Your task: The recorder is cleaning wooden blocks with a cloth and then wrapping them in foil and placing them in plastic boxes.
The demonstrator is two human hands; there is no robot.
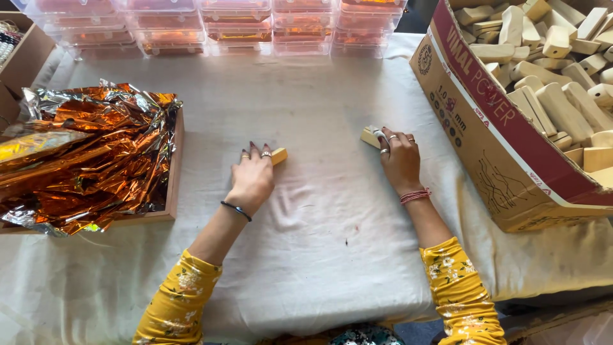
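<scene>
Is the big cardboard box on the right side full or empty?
Full: the cardboard box is open and holds many pale wooden blocks piled near its rim.

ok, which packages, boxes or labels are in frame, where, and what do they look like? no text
Cardboard carton: right side, open, brown with a red printed band, full of pale wooden blocks.
Clear plastic boxes: stacked along the far edge, lidded, orange contents.
Wooden tray: left, holds crumpled orange-and-silver foil.
Small cardboard box: far left corner, brown, partly cut off.
No screens or signs.
</scene>
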